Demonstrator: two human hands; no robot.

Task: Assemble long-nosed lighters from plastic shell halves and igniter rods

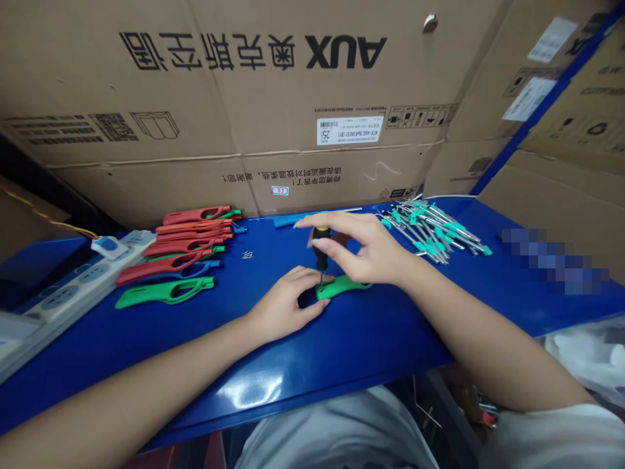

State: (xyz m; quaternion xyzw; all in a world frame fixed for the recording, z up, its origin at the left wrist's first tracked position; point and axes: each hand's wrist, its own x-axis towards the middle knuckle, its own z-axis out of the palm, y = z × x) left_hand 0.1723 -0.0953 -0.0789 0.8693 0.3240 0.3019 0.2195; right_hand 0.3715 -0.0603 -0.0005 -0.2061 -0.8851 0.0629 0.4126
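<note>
A green plastic lighter handle (344, 284) lies on the blue table in front of me. My left hand (288, 303) pinches its left end between thumb and fingers and holds it against the table. My right hand (359, 247) grips a black screwdriver (321, 255) with a yellow band near its top. The screwdriver stands upright, its tip down at the left end of the green handle. Whether a screw sits under the tip is too small to tell. A few small screws (248, 255) lie on the table to the left.
Red, green and blue lighter handles (166, 292) are lined up at left, beside a white power strip (88, 277). Metal lighter tubes with teal parts (439, 231) are heaped at back right. A cardboard wall (219, 130) stands behind. One blue handle (293, 220) lies near it.
</note>
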